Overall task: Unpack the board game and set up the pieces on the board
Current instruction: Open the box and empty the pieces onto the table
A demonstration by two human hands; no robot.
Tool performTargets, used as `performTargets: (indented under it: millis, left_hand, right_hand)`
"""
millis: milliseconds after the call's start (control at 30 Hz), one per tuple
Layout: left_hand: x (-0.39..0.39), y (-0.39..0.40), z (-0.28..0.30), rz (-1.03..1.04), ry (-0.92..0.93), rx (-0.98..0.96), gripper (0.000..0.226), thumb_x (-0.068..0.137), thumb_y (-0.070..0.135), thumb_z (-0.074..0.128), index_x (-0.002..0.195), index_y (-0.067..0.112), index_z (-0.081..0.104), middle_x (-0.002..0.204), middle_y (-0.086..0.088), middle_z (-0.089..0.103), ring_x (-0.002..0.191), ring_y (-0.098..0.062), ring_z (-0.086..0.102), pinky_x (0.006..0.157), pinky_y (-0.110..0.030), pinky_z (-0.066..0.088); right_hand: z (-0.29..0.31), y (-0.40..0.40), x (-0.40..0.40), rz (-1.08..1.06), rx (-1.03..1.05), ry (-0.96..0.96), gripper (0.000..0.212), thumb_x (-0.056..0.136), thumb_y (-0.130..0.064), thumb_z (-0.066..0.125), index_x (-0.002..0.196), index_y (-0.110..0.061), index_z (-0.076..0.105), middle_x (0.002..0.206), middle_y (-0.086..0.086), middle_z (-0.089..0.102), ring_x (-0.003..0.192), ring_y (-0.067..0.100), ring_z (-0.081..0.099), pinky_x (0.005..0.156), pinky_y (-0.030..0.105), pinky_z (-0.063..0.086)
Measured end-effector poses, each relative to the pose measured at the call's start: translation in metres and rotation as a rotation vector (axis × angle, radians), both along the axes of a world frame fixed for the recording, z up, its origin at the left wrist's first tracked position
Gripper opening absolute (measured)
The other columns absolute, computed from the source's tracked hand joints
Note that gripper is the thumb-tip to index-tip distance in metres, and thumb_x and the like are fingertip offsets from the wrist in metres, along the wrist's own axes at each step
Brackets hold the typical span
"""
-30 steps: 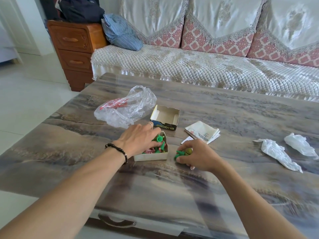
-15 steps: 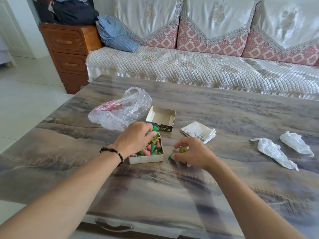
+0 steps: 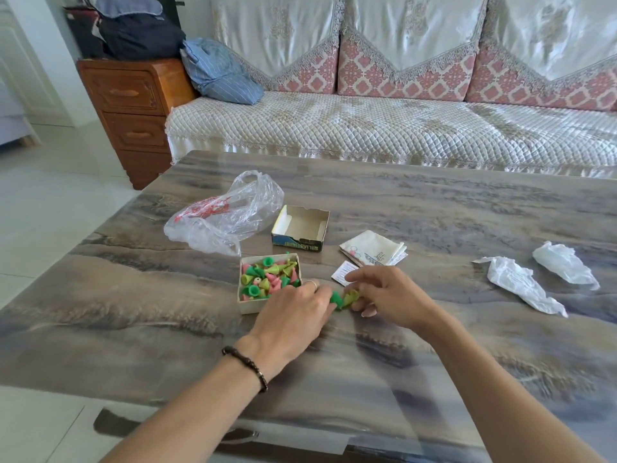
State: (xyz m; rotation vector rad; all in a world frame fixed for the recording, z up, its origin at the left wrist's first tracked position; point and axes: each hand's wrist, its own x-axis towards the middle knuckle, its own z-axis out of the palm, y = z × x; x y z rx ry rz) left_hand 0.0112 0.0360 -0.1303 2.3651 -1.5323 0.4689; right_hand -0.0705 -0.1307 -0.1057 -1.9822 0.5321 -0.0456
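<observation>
Beside the box of pieces, at its 3 o'clock, both hands meet over a few green cones on the table. Left hand pinches a dark green one; right hand holds lighter ones with curled fingers. Sorting by colour seems underway; next, unfold the folded board at 1 o'clock.
</observation>
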Motion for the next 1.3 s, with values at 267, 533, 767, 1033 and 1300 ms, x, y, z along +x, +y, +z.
performTargets:
  millis: [267, 533, 767, 1033, 1300]
  left_hand:
    - [0.002, 0.022, 0.021, 0.074, 0.028, -0.180, 0.029, 0.090, 0.042, 0.051, 0.077, 0.019, 0.061, 0.068, 0.004, 0.056, 0.060, -0.019, 0.057, 0.044, -0.031, 0.043]
    - [0.065, 0.063, 0.015, 0.273, 0.199, 0.094, 0.047, 0.088, 0.053, 0.042, 0.120, 0.019, 0.038, 0.112, 0.000, 0.059, 0.097, -0.021, 0.056, 0.078, -0.035, 0.039]
    - [0.092, 0.096, 0.024, 0.230, 0.100, 0.222, 0.048, 0.081, 0.057, 0.029, 0.111, 0.023, 0.042, 0.105, 0.002, 0.054, 0.095, -0.020, 0.054, 0.080, -0.036, 0.040]
    - [0.128, 0.127, 0.015, 0.160, 0.067, 0.213, 0.045, 0.082, 0.055, 0.028, 0.107, 0.026, 0.051, 0.089, 0.008, 0.047, 0.085, -0.016, 0.054, 0.080, -0.034, 0.041]
    - [0.123, 0.130, 0.008, 0.174, 0.178, 0.122, 0.045, 0.082, 0.052, 0.031, 0.112, 0.026, 0.052, 0.097, 0.008, 0.048, 0.090, -0.016, 0.052, 0.073, -0.031, 0.044]
  right_hand:
    - [0.014, 0.007, 0.000, 0.043, -0.372, -0.016, 0.031, 0.096, -0.017, 0.050, 0.126, -0.018, 0.060, 0.121, -0.002, 0.063, 0.088, 0.020, 0.067, 0.079, 0.029, 0.052]
    - [0.030, 0.057, 0.065, 0.407, -0.789, -0.134, 0.034, 0.088, -0.022, 0.059, 0.122, -0.017, 0.062, 0.115, 0.003, 0.059, 0.109, 0.023, 0.054, 0.087, 0.040, 0.048]
    - [0.039, 0.095, 0.126, 0.741, -0.950, 0.089, 0.041, 0.084, -0.040, 0.068, 0.121, -0.023, 0.061, 0.103, 0.001, 0.054, 0.105, 0.020, 0.053, 0.085, 0.032, 0.045]
    - [0.034, 0.118, 0.152, 0.775, -0.861, 0.005, 0.039, 0.083, -0.034, 0.071, 0.120, -0.022, 0.062, 0.095, -0.004, 0.045, 0.101, 0.018, 0.049, 0.079, 0.027, 0.038]
    - [0.034, 0.120, 0.161, 0.763, -0.903, 0.061, 0.026, 0.087, -0.025, 0.067, 0.112, -0.018, 0.068, 0.107, 0.003, 0.064, 0.101, 0.022, 0.057, 0.085, 0.036, 0.050]
